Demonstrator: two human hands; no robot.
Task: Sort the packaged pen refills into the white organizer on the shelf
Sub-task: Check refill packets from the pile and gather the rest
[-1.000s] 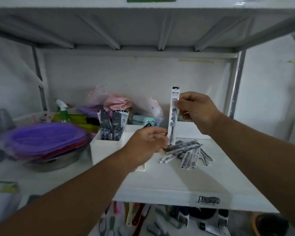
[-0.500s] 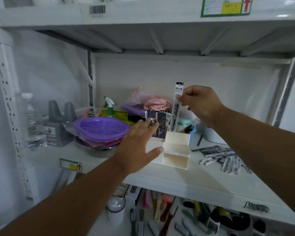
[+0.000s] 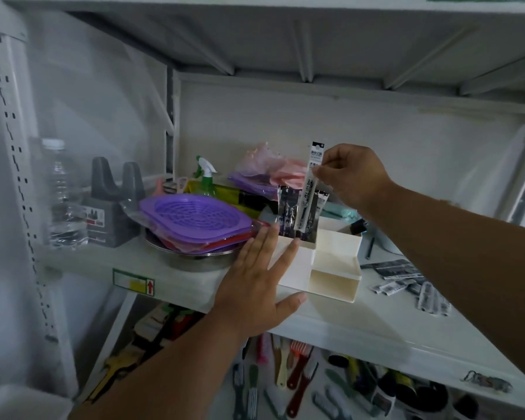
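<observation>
The right hand (image 3: 350,177) pinches a packaged pen refill (image 3: 308,189) between thumb and fingertips, gripping it in its upper part just below the printed header. The long pack hangs nearly upright below the pinch, tilted slightly so that its top leans right, and its lower end reaches down among the refill packs (image 3: 288,212) already standing in the tall back-left compartment of the white organizer (image 3: 331,262). Whether the tip has gone below the compartment rim cannot be told, as the standing packs hide it.

The left hand (image 3: 261,286) is spread flat with straight fingers, laid against the organizer's left side; the fingertips reach the rim of the tall compartment and the thumb lies along the shelf (image 3: 376,325) at the organizer's front left corner. It holds nothing.

To the right of the organizer, a loose pile of refill packs (image 3: 406,278) lies flat on the shelf, well apart from both hands. Left of the organizer sits a stack of purple plastic baskets (image 3: 194,216) in a metal bowl (image 3: 191,259), with a green spray bottle (image 3: 206,177) behind and a clear water bottle (image 3: 62,195) farther left.
</observation>
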